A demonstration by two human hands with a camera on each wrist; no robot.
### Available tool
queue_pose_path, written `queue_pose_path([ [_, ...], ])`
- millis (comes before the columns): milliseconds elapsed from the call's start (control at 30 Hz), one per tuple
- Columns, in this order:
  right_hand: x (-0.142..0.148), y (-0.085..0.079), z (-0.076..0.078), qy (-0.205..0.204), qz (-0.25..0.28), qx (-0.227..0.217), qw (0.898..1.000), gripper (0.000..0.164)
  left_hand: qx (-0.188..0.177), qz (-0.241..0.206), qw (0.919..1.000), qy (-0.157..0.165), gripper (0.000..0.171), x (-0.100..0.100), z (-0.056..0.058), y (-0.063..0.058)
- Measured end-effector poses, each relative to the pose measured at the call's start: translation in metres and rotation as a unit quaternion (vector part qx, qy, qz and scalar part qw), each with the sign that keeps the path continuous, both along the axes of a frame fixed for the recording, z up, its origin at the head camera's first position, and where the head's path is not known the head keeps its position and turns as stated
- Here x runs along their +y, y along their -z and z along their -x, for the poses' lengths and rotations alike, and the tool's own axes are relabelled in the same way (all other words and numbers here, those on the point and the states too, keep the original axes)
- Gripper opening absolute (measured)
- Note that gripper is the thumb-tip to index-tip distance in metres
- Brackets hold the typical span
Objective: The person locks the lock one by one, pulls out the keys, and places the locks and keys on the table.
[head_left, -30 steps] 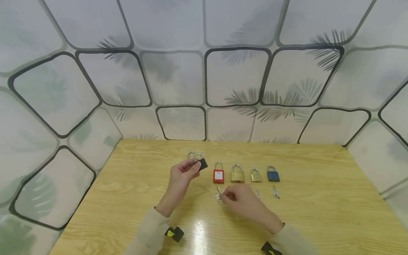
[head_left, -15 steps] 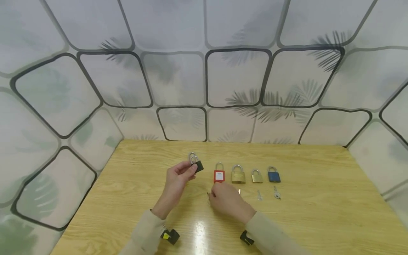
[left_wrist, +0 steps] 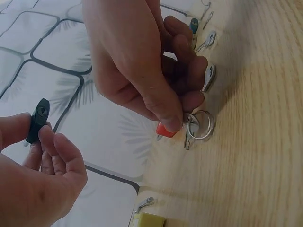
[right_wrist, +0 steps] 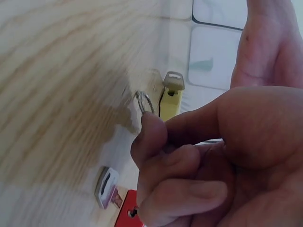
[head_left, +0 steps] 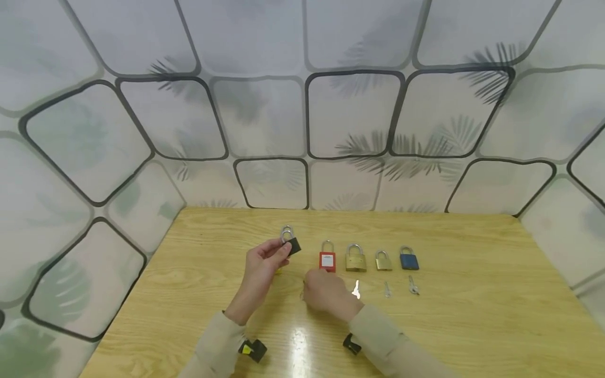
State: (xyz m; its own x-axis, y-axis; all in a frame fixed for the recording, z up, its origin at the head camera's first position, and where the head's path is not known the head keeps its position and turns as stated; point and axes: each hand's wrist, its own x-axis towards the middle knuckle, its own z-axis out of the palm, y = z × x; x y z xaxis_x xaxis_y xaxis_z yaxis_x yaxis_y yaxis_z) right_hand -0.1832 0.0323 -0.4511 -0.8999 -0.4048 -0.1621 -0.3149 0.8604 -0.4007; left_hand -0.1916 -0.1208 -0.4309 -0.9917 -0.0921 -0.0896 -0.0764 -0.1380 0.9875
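My left hand (head_left: 262, 263) holds a small black padlock (head_left: 294, 245) up between thumb and fingers, its keyhole end showing in the left wrist view. Behind that hand, mostly hidden in the head view, lies a yellow padlock (left_wrist: 150, 221). My right hand (head_left: 327, 295) pinches a metal key ring (left_wrist: 201, 125) with thumb and index finger, low over the table, just in front of the red padlock (head_left: 327, 260). A key (left_wrist: 188, 140) hangs by the ring. In the right wrist view, a grey key head (right_wrist: 173, 81) shows against the end of the yellow padlock.
To the right of the red padlock stand a large brass padlock (head_left: 355, 261), a small brass one and a blue padlock (head_left: 408, 261) in a row. Keys (head_left: 356, 289) lie in front of them on the wooden table (head_left: 472, 294). A patterned backdrop (head_left: 264, 121) rises behind.
My right hand has moved left with the keys from in front of the red padlock, uncovering keys on its right. The left hand has dropped slightly left, still holding the black padlock.
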Motion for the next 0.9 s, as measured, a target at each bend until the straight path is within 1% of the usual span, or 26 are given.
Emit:
queue_pose_path([
  [67, -0.001, -0.001, -0.001, -0.006, -0.001, -0.011, 1.0, 0.017, -0.001, 0.0, 1.0, -0.001, 0.028, 0.0, 0.0, 0.0],
  [200, -0.002, 0.0, -0.004, -0.012, -0.005, -0.014, 1.0, 0.016, -0.001, -0.004, 1.0, 0.0, 0.028, 0.001, 0.0, -0.001],
  [367, -0.003, 0.002, -0.006, -0.012, -0.015, -0.003, 1.0, 0.021, 0.0, -0.009, 1.0, 0.0, 0.028, 0.001, 0.0, 0.0],
  [467, -0.002, 0.004, -0.006, -0.01, -0.017, 0.003, 1.0, 0.023, 0.0, -0.004, 1.0, 0.002, 0.028, 0.001, 0.0, 0.001],
  [567, 0.002, 0.005, -0.007, -0.009, -0.017, 0.012, 1.0, 0.024, 0.008, 0.022, 0.9997, 0.003, 0.026, 0.001, 0.001, 0.003],
  [600, 0.004, 0.005, -0.007, -0.008, -0.016, 0.015, 1.0, 0.024, 0.012, 0.036, 0.9993, 0.003, 0.026, 0.001, 0.001, 0.004],
  [667, 0.012, 0.005, -0.008, -0.004, -0.007, 0.02, 1.0, 0.024, 0.021, 0.077, 0.9968, 0.003, 0.022, 0.002, 0.001, 0.005],
  [733, 0.021, 0.005, -0.009, 0.0, 0.003, 0.023, 1.0, 0.025, 0.034, 0.126, 0.9914, 0.004, 0.02, 0.003, 0.003, 0.008],
  [767, 0.027, 0.004, -0.009, 0.005, 0.011, 0.017, 1.0, 0.026, 0.041, 0.155, 0.9871, 0.005, 0.019, 0.004, 0.004, 0.01],
  [833, 0.037, -0.001, -0.009, 0.009, 0.026, 0.001, 1.0, 0.027, 0.058, 0.219, 0.9741, 0.01, 0.017, 0.006, 0.008, 0.013],
  [900, 0.047, -0.007, -0.008, 0.018, 0.035, -0.014, 0.999, 0.028, 0.073, 0.278, 0.9574, 0.021, 0.017, 0.009, 0.011, 0.018],
])
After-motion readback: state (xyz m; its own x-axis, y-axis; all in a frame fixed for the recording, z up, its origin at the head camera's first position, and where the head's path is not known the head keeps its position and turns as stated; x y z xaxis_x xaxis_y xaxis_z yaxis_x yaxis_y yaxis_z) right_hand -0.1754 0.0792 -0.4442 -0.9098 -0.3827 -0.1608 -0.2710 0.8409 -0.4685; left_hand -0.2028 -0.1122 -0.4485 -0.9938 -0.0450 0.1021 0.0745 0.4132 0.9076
